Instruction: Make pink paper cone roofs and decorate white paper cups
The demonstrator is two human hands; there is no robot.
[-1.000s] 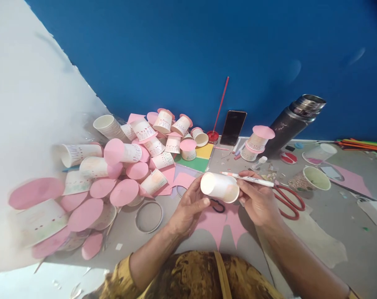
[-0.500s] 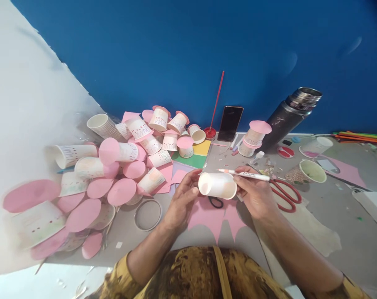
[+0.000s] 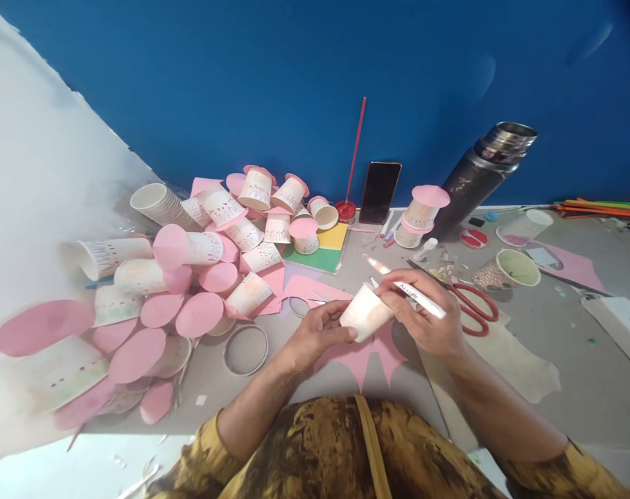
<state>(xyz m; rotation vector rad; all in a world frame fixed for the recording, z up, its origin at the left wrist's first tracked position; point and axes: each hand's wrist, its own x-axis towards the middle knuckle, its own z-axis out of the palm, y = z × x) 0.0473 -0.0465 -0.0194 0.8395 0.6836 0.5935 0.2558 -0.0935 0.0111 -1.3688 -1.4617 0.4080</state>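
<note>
My left hand (image 3: 317,334) is closed around the lower left part of a white paper cup (image 3: 365,315), which is tilted and has faint peach smudges on its side. My right hand (image 3: 426,315) grips a white acrylic marker (image 3: 417,296) with an orange band near its tip; the tip points up and left, away from the cup. Those right fingers are also at the cup's upper right side. A second small pointed tip shows beside them, its body mostly hidden. Under the cup lies a cut pink paper sheet (image 3: 346,357).
Decorated cups with pink paper discs (image 3: 200,315) crowd the left. A tape ring (image 3: 246,350) lies before them. Behind stand a phone (image 3: 380,193), stacked cups (image 3: 421,215) and a dark flask (image 3: 475,180). Red-handled scissors (image 3: 475,308) lie right of my right hand.
The cup has turned from lying level to a tilted pose. The marker now slants down to the right, and my right fingers have shifted over it.
</note>
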